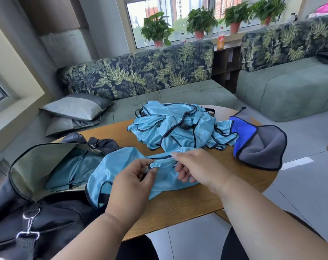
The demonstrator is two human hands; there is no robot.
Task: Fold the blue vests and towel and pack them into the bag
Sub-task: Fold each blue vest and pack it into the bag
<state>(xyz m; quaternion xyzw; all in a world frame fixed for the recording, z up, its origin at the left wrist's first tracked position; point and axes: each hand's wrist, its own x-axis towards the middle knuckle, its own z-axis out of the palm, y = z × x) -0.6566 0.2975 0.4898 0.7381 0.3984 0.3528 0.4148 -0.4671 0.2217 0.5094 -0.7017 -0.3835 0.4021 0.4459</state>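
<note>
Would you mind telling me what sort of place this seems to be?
Probably a lounge or break area: leaf-patterned sofas wrap around a round wooden table, and potted plants line the windowsill, with city buildings outside.

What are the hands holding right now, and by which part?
Both hands hold one blue vest lying on the table: the left hand pinches its dark-trimmed strap end, and the right hand grips the same strap further along.
</note>
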